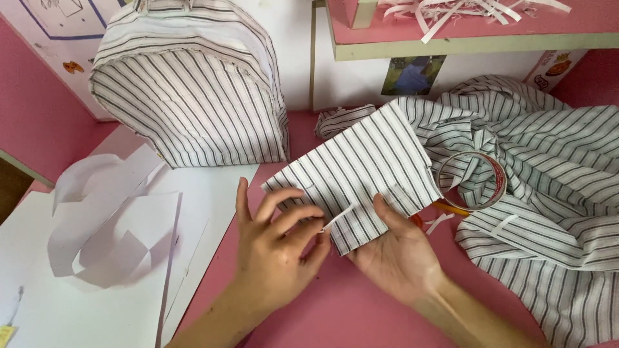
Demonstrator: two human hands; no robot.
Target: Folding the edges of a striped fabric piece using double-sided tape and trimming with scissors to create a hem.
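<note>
A flat striped fabric-covered panel [361, 174] lies tilted over the pink table. My right hand [396, 248] supports its lower edge from beneath, palm up, thumb pressed on the fabric. My left hand [277, 241] pinches a small white strip of tape [336, 218] at the panel's lower left corner. A striped fabric backpack [187, 90] stands upright at the back left.
A clear tape roll [472, 180] rests on a heap of striped cloth [548, 193] at the right, with orange-handled scissors [445, 207] partly hidden under it. Curled white paper cutouts [103, 219] lie at left. A pink shelf [471, 32] with paper shreds sits above.
</note>
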